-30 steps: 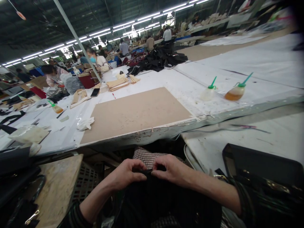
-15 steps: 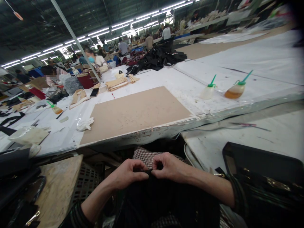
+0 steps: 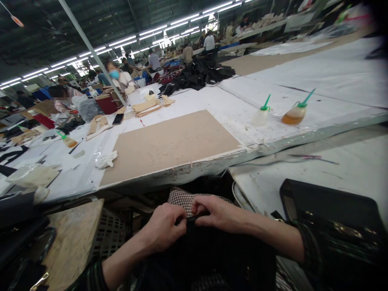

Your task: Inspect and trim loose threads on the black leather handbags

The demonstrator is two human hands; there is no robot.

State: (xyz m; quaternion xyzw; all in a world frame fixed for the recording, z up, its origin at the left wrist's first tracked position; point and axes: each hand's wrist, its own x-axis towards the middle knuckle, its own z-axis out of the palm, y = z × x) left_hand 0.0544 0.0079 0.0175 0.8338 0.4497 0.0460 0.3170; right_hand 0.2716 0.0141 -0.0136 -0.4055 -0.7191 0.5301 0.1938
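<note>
A black bag [image 3: 209, 246] lies across my lap, so dark that its outline is hard to make out. My left hand [image 3: 168, 226] is closed on its upper edge, thumb against curled fingers. Just to the right, my right hand [image 3: 214, 212] pinches the same edge between thumb and fingers. A small gap separates the two hands. Behind them shows brown-and-white checked cloth [image 3: 178, 197]. Another black bag [image 3: 330, 214] with gold-coloured fittings stands near my right forearm.
A brown board [image 3: 169, 145] lies on the white-covered table ahead. Two squeeze bottles, one clear [image 3: 260, 116] and one amber [image 3: 294, 115], stand at right. Dark bags [image 3: 21, 226] and a worn board [image 3: 72, 234] are at left, beside a plastic crate [image 3: 107, 230]. Co-workers sit farther back.
My left hand has rolled over and curled more tightly, its thumb drawn back from the right hand. My right hand's fingers have shifted slightly along the edge. The view has turned slightly rightward.
</note>
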